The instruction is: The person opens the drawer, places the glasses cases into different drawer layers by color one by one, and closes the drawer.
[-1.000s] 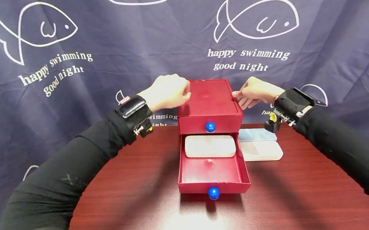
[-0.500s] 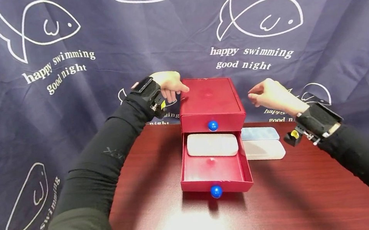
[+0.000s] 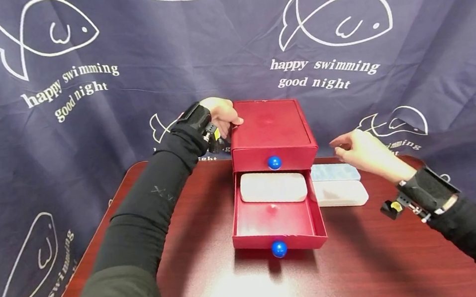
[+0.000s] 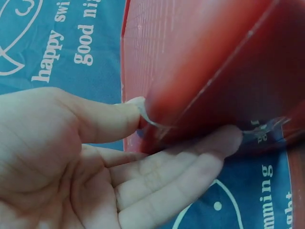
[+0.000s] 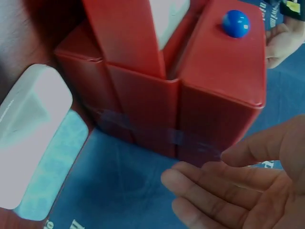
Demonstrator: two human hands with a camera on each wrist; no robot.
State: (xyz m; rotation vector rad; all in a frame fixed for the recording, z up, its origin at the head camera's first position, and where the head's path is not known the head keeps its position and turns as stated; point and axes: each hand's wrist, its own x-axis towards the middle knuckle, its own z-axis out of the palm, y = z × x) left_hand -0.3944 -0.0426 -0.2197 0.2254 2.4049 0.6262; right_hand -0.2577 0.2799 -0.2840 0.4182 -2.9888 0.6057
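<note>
A red drawer box point(image 3: 269, 127) stands on the table with a blue-knobbed drawer point(image 3: 278, 237) pulled out under its top tier. Inside that drawer lies a white oblong case point(image 3: 273, 187). My left hand point(image 3: 223, 113) holds the box's upper left edge, thumb on top and fingers along the side; in the left wrist view the thumb point(image 4: 107, 119) sits right at the red edge. Off the box's right side, my right hand point(image 3: 367, 151) hovers with loosely bent fingers and nothing in them. The right wrist view shows its fingers point(image 5: 205, 191) apart from the box's side.
To the right of the box, a white case point(image 3: 341, 193) and a light blue case point(image 3: 335, 173) lie side by side on the reddish wooden table point(image 3: 370, 261). A dark blue fish-print curtain point(image 3: 189, 49) hangs close behind the table.
My left hand has gone from over the box's top left to its left edge and taken hold there. The right hand has left the box's right side, moving right and lower.
</note>
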